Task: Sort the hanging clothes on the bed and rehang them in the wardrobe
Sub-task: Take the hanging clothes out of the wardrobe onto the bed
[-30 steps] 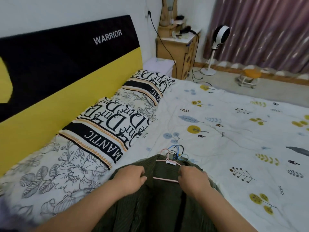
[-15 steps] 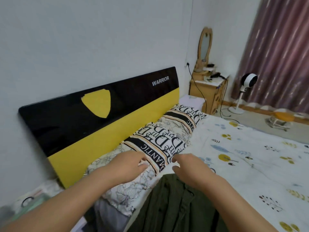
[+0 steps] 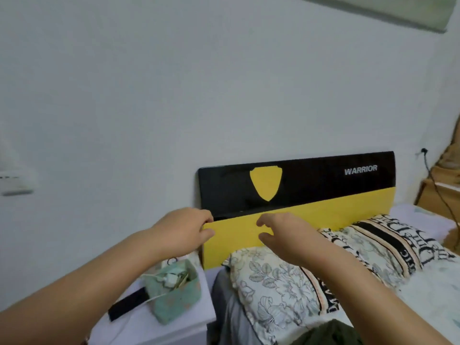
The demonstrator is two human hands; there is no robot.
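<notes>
Both bare hands hang in the air before the glossy black-and-yellow headboard (image 3: 296,195), holding nothing: the left hand (image 3: 183,232) and the right hand (image 3: 286,235) have loosely curled fingers. The dark olive-green ribbed garment (image 3: 331,333) lies at the bottom edge on the bed, below the floral lettered pillow (image 3: 271,282). A mint fabric pouch (image 3: 174,292) sits on the white bedside table (image 3: 159,329).
</notes>
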